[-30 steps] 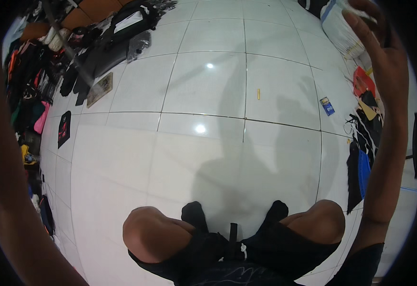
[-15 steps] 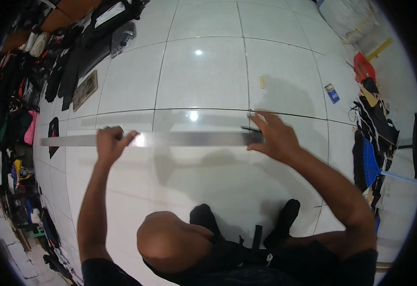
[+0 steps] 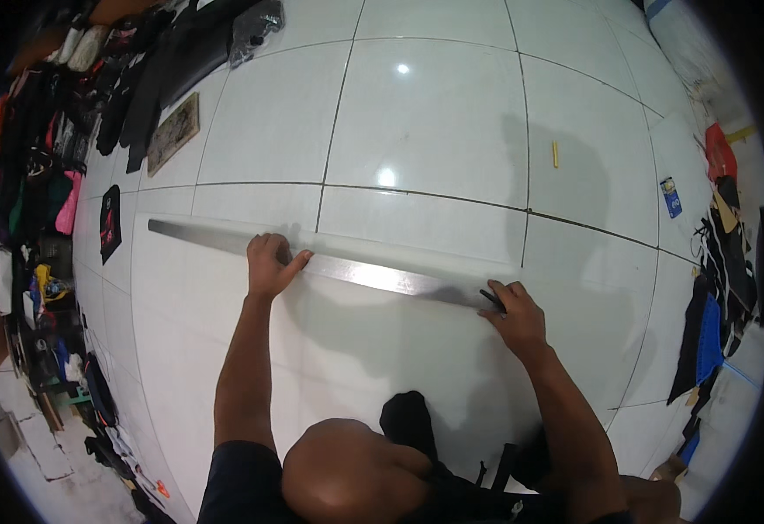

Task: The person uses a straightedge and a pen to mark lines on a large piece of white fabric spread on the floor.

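A long metal ruler (image 3: 364, 272) lies across a large white sheet (image 3: 224, 349) spread on the tiled floor. My left hand (image 3: 270, 265) presses flat on the ruler near its middle, fingers spread. At the ruler's right end my right hand (image 3: 513, 316) grips a dark pen (image 3: 492, 300) with its tip against the ruler's edge. My bent knee shows at the bottom of the view.
Piles of dark fabric and clothing (image 3: 93, 113) line the left edge. A framed board (image 3: 172, 133) lies at upper left. A yellow stick (image 3: 555, 154) and a small blue packet (image 3: 671, 197) lie on the tiles at right, near more fabric scraps (image 3: 722, 253).
The ruler now slants down to the right instead of lying level. My left hand has slid right along it, and my right hand has moved down to the ruler's right end.
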